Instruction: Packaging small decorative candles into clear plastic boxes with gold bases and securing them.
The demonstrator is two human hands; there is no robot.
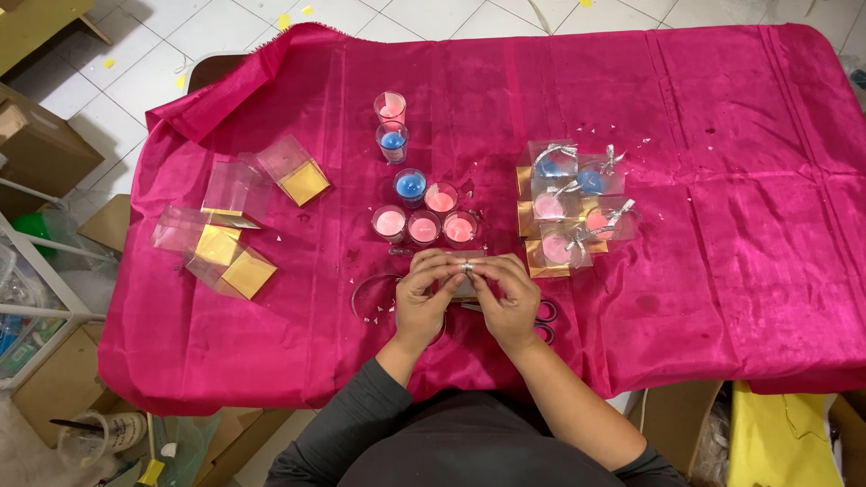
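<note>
Presently my left hand and right hand pinch one small box between them, candles just beyond.

White tiled floor — cardboard boxes

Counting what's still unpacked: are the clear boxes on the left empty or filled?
Empty. The clear boxes show only gold bases inside and lie tipped on the cloth.
</note>
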